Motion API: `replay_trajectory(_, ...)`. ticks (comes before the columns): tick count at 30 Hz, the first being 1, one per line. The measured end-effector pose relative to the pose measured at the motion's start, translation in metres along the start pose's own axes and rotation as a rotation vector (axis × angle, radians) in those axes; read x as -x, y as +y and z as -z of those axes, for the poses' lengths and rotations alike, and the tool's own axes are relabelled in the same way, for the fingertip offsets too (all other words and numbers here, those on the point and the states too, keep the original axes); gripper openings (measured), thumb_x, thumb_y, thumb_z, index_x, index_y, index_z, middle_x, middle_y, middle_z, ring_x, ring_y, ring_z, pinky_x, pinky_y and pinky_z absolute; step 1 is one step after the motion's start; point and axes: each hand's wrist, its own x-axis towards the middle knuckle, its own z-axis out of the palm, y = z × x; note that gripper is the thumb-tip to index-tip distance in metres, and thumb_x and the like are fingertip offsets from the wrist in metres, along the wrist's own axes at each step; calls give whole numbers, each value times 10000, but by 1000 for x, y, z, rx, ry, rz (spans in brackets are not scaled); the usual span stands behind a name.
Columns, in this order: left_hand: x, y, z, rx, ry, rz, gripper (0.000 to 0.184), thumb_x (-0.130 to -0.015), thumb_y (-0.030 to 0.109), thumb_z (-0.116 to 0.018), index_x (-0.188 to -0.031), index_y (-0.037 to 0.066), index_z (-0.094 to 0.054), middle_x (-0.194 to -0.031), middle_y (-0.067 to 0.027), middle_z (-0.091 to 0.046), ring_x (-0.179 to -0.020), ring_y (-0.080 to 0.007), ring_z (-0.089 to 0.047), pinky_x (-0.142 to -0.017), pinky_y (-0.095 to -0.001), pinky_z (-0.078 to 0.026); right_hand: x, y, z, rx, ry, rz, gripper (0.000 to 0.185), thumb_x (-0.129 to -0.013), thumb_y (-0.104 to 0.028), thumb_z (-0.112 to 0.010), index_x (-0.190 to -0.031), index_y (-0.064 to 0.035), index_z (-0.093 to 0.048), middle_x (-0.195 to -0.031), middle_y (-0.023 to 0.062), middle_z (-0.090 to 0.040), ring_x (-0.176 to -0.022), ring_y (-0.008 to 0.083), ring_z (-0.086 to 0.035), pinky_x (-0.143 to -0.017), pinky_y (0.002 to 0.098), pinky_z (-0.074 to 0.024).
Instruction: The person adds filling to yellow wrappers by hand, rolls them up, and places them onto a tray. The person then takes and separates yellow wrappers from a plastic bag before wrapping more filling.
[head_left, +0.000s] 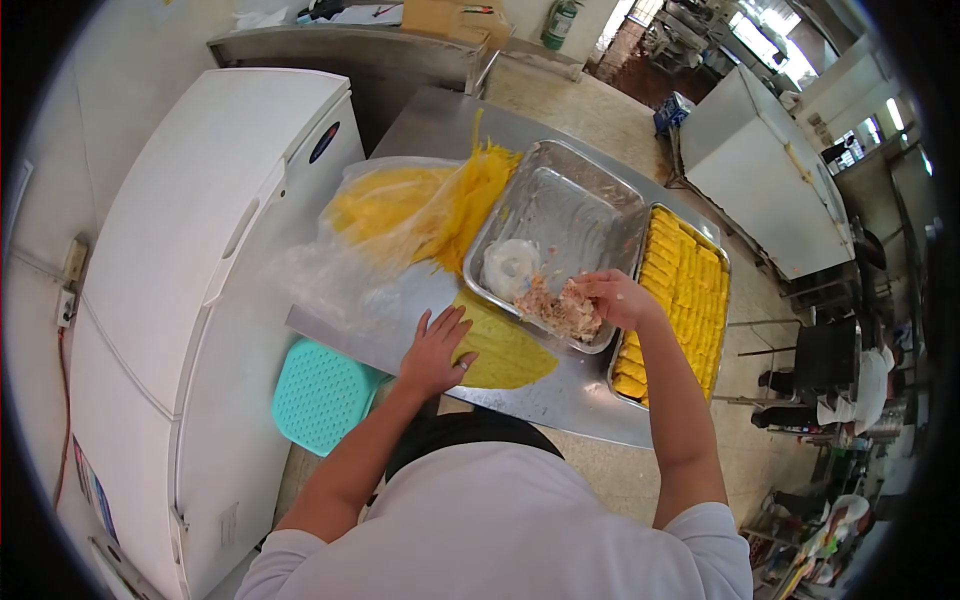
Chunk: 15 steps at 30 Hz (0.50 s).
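My left hand (436,350) lies with fingers spread on a thin yellow wrapper sheet (508,355) at the near edge of the steel table (345,330). Inside a deep metal tray (570,165), my right hand (613,298) has its fingers closed on some pinkish minced filling (572,312). A white round item (510,266), its kind unclear, sits in the same tray beside the filling. To the right, a second metal tray holds rows of yellow rolls (675,300). More yellow sheets (480,195) spill out of a clear plastic bag (360,215) on the left.
A white chest freezer (210,250) stands close on the left. Near it, a teal stool (325,395) is partly under the table. Another white freezer (760,170) is at the far right. A person in white (872,385) is at the right edge.
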Motion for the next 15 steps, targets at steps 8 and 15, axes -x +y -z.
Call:
replay_trajectory(8,31,-12,15,-55,-34,87,530,-891,274,-802,-1371,90,-672,-1586,-142,-536,-1515,-357,-442,-1265,-646,-261,14,34,-86,665,-252,256,312,-985,-214,-733,-1235,-38,-793,-1078,104,-821,-965,200,-739,-905,330,-563)
replay_trajectory(15,43,-13,22,-96,-40,44,576,-882,343,-815,-1391,114,-675,-1613,-124,-523,-1553,-331,-405,-1289,-631,-232,-27,126,-153,1116,-116,769,142,-908,-170,-747,-927,-45,-811,-934,136,-736,-962,352,-696,-918,448,-562)
